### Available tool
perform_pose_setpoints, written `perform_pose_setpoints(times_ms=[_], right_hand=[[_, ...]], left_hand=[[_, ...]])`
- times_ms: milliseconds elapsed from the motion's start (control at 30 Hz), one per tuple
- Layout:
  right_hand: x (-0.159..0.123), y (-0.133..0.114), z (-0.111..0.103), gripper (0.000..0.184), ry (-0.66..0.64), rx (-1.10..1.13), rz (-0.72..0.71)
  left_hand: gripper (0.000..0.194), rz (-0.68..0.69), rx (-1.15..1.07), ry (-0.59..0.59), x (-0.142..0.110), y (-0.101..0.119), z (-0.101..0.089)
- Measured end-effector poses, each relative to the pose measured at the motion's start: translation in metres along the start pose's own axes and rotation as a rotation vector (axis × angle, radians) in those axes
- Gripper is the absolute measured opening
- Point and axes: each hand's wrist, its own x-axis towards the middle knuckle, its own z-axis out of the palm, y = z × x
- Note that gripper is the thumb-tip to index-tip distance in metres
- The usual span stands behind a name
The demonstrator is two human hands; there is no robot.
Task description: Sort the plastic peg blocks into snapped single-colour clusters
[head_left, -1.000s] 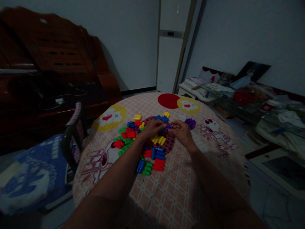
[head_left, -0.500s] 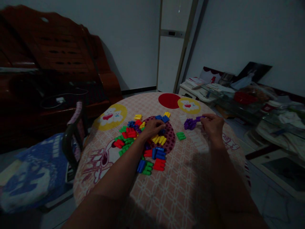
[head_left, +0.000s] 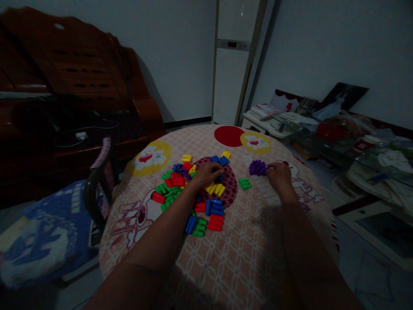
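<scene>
Reaching into a loose pile of coloured plastic toy blocks (head_left: pixel 171 193), my left hand (head_left: pixel 206 175) has its fingers bent downward. A bit of blue shows under the fingertips, but what they grip is hidden. At the right, my right hand (head_left: pixel 280 175) pinches a small purple toy block, mostly covered by the fingers, at the edge of a cluster of purple blocks (head_left: pixel 257 167). A single green block (head_left: pixel 245 184) lies between the hands. Yellow blocks (head_left: pixel 215 189) lie just below my left hand, and blue blocks (head_left: pixel 223 161) lie beyond it.
The round table has a patterned cloth (head_left: pixel 238 258). A chair with a blue cushion (head_left: pixel 48 232) stands at the left, before a wooden bench (head_left: pixel 87 73). A cluttered glass-topped stand (head_left: pixel 309 137) is at the right. A tall white cabinet unit (head_left: pixel 230 82) stands behind.
My right hand has moved slightly down and left, bringing its purple block against the purple cluster. My left hand has stayed over the pile. A red block at the pile's left edge has shifted slightly.
</scene>
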Motion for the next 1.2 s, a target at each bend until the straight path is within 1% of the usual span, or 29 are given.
perform_pose_setpoints(times_ms=[267, 400, 533, 633, 733, 833, 900, 933, 1000, 1033, 1100, 1133, 1200], right_hand=[[0.001, 0.001, -0.003, 0.044, -0.029, 0.011, -0.012], [0.000, -0.002, -0.010, 0.044, 0.012, 0.009, -0.040], [-0.002, -0.015, -0.019, 0.041, 0.074, 0.003, -0.038], [-0.007, -0.035, -0.020, 0.033, 0.077, 0.129, -0.112], [-0.017, -0.059, -0.015, 0.027, -0.018, 0.268, -0.208], [-0.028, -0.078, -0.009, 0.024, -0.145, 0.330, -0.282], [-0.036, -0.087, -0.007, 0.023, -0.237, 0.358, -0.340], [-0.039, -0.091, -0.007, 0.023, -0.290, 0.377, -0.374], [-0.046, -0.098, -0.005, 0.022, -0.393, 0.428, -0.453], [-0.050, -0.101, -0.004, 0.022, -0.428, 0.447, -0.494], [-0.057, -0.106, 0.001, 0.024, -0.454, 0.449, -0.567], [-0.061, -0.108, 0.005, 0.025, -0.454, 0.429, -0.592], [-0.067, -0.112, 0.012, 0.030, -0.461, 0.348, -0.622]], left_hand=[[0.027, -0.007, 0.030, 0.003, -0.001, 0.005, -0.002], [0.027, -0.007, 0.031, 0.016, 0.000, 0.006, -0.003], [0.032, -0.024, 0.038, 0.020, 0.001, 0.005, -0.002], [0.039, -0.024, 0.061, -0.001, 0.001, 0.006, -0.003], [0.043, -0.010, 0.122, -0.047, -0.001, 0.007, -0.003], [0.039, 0.007, 0.186, -0.104, -0.002, 0.008, -0.002], [0.039, 0.014, 0.184, -0.138, -0.002, 0.008, -0.001], [0.040, 0.014, 0.171, -0.139, -0.001, 0.008, -0.002], [0.042, 0.005, 0.137, -0.090, 0.000, 0.008, -0.004], [0.042, 0.003, 0.119, -0.046, 0.000, 0.007, -0.007], [0.042, 0.011, 0.081, 0.031, 0.000, 0.006, -0.013], [0.041, 0.023, 0.062, 0.034, 0.000, 0.005, -0.016], [0.039, 0.043, 0.049, -0.039, -0.002, 0.003, -0.022]])
